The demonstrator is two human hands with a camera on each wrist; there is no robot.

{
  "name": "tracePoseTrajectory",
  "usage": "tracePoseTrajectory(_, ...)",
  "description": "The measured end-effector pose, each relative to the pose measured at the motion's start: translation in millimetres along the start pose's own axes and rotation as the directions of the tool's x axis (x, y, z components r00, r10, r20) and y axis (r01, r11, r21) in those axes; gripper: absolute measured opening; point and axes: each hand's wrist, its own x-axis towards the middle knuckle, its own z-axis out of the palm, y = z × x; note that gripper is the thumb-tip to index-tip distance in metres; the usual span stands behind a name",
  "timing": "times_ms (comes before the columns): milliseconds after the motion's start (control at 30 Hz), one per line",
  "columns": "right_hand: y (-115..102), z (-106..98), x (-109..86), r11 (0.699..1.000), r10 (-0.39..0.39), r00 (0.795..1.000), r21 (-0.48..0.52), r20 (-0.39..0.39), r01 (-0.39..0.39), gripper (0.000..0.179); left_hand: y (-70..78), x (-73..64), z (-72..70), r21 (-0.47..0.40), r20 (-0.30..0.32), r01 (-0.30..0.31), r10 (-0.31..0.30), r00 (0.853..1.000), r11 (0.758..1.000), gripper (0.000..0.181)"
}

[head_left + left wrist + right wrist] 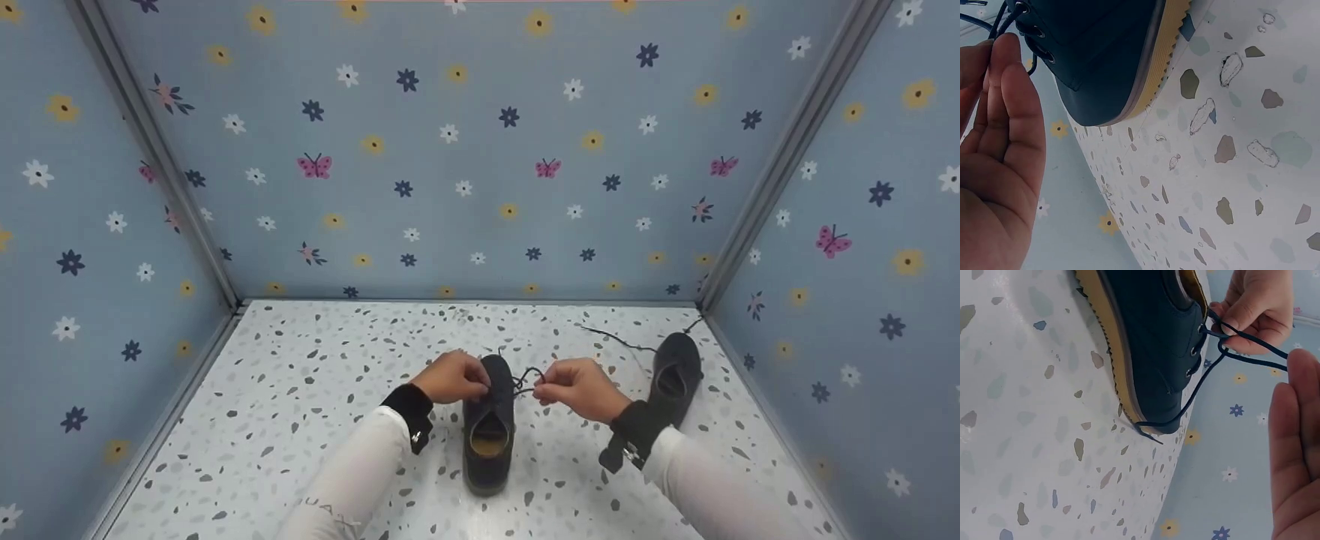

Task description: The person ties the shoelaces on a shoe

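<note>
A dark navy lace-up shoe (pixel 487 476) with a yellowish sole stands upright on the speckled surface, toe pointing away from me. At its eyelets my left hand (pixel 454 377) pinches the shoelace (pixel 1252 360) between thumb and fingertips. To the right of the shoe, my right hand (pixel 581 386) holds a loop of the same lace, drawn out sideways. The right thumb is out of sight in the right wrist view. One loose lace end hangs over the toe and lies on the surface.
A second dark shoe (pixel 679 352) stands to the right, its laces spread loose toward the back corner. Blue panels (pixel 480 150) with flowers and butterflies enclose the white speckled surface (pixel 315 352) at the back and both sides.
</note>
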Motion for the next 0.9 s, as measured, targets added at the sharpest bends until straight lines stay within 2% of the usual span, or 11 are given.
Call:
tracePoseTrajectory(100, -3.1, 6.4, -2.2, 0.99, -0.096, 0.995, -0.106, -0.014, 0.094, 0.01, -0.1, 1.0, 1.1, -0.006, -0.011, -0.002, 0.002, 1.0, 1.0, 0.004)
tracePoseTrajectory(167, -4.1, 10.1, -3.1, 0.968, -0.169, 0.985, -0.192, -0.022, 0.162, 0.009, 0.1, 1.5, 2.3, -0.009, -0.016, -0.003, 0.003, 1.0, 1.0, 0.004)
tracePoseTrajectory(267, -5.5, 14.6, -3.9, 0.918, -0.277, 0.96, -0.302, -0.026, 0.257, 0.012, 1.0, 1.9, 3.8, -0.018, -0.02, 0.003, -0.004, 1.0, 1.0, 0.005)
tracePoseTrajectory(433, -6.4, 20.6, -3.5, 0.831, -0.426, 0.905, -0.402, -0.016, 0.384, 0.019, 2.4, 1.8, 4.9, -0.048, -0.026, 0.014, -0.016, 1.0, 0.999, 0.005)
tracePoseTrajectory(533, -8.8, 23.7, -3.6, 0.782, -0.473, 0.881, -0.458, 0.006, 0.423, 0.02, 2.4, 1.5, 5.3, -0.065, -0.027, 0.03, -0.031, 0.999, 0.997, 0.005)
tracePoseTrajectory(733, -11.8, 30.0, -3.7, 0.702, -0.502, 0.864, -0.561, 0.049, 0.439, 0.022, 1.6, 2.2, 6.7, -0.079, -0.034, 0.024, -0.027, 0.999, 0.997, 0.005)
tracePoseTrajectory(900, -13.5, 35.7, -2.2, 0.593, -0.568, 0.819, -0.648, 0.083, 0.478, 0.024, 2.4, 2.3, 5.9, -0.068, -0.035, 0.03, -0.032, 0.999, 0.997, 0.005)
